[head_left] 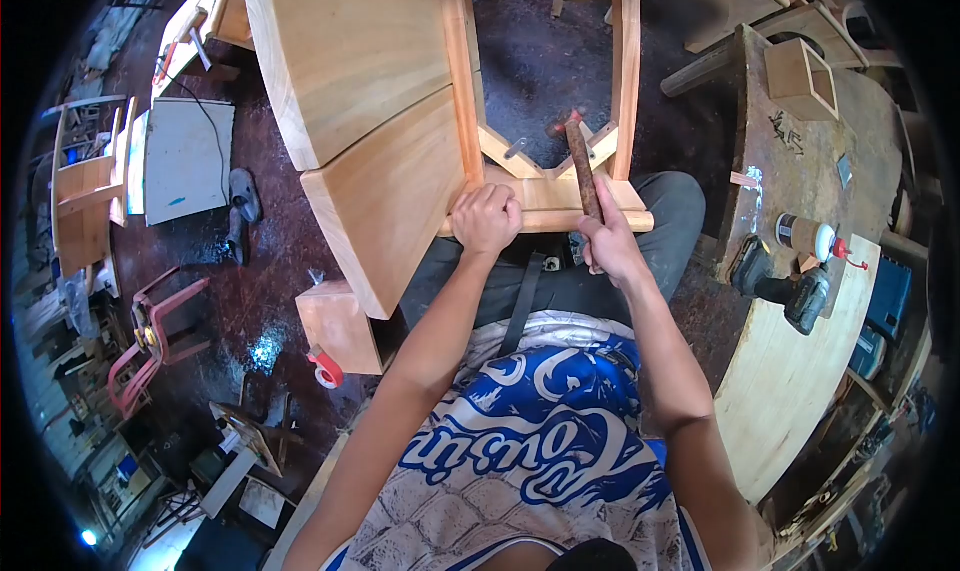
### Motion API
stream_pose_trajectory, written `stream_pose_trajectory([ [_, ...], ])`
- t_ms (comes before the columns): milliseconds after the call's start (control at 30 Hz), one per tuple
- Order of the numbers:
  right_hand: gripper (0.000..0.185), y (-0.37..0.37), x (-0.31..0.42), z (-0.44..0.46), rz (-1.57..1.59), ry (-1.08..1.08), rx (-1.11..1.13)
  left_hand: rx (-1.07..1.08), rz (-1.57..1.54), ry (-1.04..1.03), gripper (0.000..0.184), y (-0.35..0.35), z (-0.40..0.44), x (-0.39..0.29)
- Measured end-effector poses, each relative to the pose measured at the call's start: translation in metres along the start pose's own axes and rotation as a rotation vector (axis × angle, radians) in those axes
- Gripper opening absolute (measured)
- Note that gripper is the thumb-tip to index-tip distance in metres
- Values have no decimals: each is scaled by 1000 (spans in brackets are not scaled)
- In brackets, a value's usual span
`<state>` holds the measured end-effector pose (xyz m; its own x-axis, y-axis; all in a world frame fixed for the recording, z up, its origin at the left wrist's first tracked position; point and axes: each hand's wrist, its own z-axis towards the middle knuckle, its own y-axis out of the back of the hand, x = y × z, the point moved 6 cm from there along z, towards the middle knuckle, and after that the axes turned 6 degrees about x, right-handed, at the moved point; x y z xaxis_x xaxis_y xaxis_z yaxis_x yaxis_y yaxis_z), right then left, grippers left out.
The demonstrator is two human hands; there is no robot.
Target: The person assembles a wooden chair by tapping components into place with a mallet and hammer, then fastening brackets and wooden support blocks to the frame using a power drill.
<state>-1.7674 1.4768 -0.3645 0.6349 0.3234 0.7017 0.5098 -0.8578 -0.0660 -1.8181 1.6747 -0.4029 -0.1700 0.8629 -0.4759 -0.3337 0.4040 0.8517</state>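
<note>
A hammer point(580, 166) is in my right hand point(614, 237), its worn handle slanting up and away to a head near the frame's inner corner. My left hand point(487, 218) is closed at the near-left corner of a light wooden furniture frame point(550, 219); what its fingers hold, if anything, is hidden. The frame lies across my lap. Two diagonal corner braces point(510, 152) with small metal pieces show inside it. Wide wooden panels point(375, 81) join the frame on its left side.
On the right stands a workbench point(860, 161) with an open wooden box point(800, 79), a glue bottle point(805, 236) and loose screws. A wooden block point(340, 326) with a red tape dispenser point(325, 369) sits left of me. Slippers point(243, 206) and a reddish frame point(150, 336) lie farther left.
</note>
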Motion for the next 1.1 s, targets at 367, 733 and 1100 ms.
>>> stream_pose_trajectory([
  [367,81,-9,5,-7,-34,25,-82,11,-12,1,3,-5,-2,4],
  [733,82,4,5,-7,6,-65,85,-9,-19,9,4,-2,-3,2],
  [1100,77,-5,2,-13,5,-22,-20,7,-16,9,5,-7,-5,6],
])
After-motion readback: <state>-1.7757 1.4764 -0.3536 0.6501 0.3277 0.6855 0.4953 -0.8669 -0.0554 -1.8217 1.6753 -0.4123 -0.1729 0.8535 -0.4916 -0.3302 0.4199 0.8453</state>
